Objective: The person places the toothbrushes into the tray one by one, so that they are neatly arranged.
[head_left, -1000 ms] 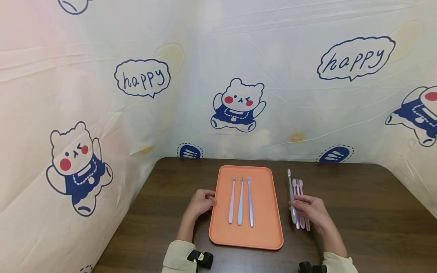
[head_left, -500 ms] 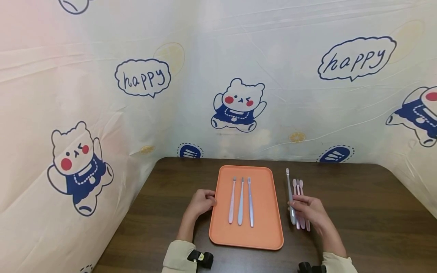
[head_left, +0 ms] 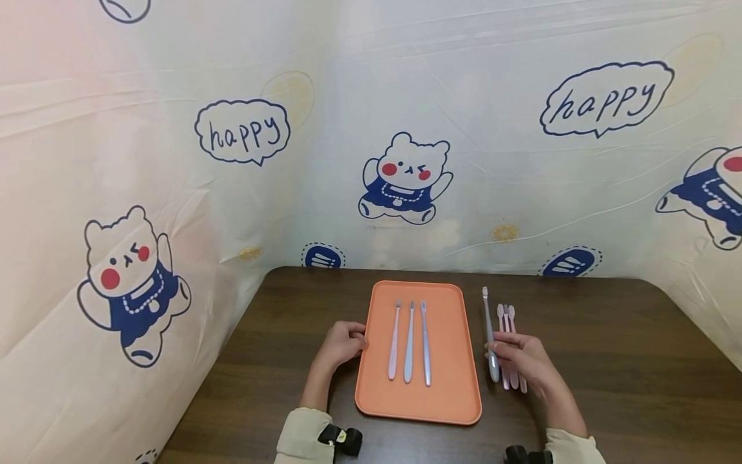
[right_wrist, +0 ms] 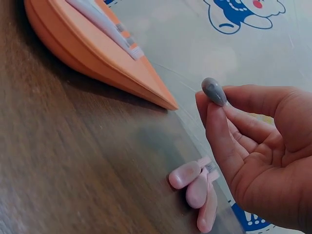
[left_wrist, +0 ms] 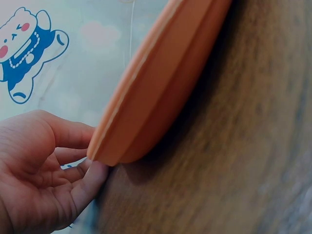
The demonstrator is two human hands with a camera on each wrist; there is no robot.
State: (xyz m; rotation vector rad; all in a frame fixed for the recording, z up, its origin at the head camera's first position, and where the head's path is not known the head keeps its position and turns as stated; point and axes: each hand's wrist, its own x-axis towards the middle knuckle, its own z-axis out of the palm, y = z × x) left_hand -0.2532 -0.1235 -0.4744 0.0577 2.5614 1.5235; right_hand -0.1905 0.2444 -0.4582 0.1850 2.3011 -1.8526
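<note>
Between the thumb and fingers of my right hand point(head_left: 530, 362) is a grey-blue toothbrush point(head_left: 488, 322), head pointing away from me. In the right wrist view its grey handle end point(right_wrist: 213, 91) stands out of the pinch, above the table. Three pinkish toothbrushes point(right_wrist: 196, 192) lie close together on the table beneath that hand. My left hand point(head_left: 343, 345) grips the left rim of the orange tray point(head_left: 377, 403), fingertips and thumb meeting at its edge in the left wrist view. Three toothbrushes lie side by side on the tray: a pink one point(head_left: 393, 348), a light blue one point(head_left: 408, 351) and a bluish-purple one point(head_left: 426, 351).
The tray lies on a dark wooden table point(head_left: 626, 348). A pale curtain point(head_left: 487, 77) printed with bears and "happy" bubbles hangs behind the table's far edge and along its sides.
My right hand has shifted slightly left with the grey-blue toothbrush, moving it away from the pinkish ones and closer to the tray. My left hand and the tray have stayed put.
</note>
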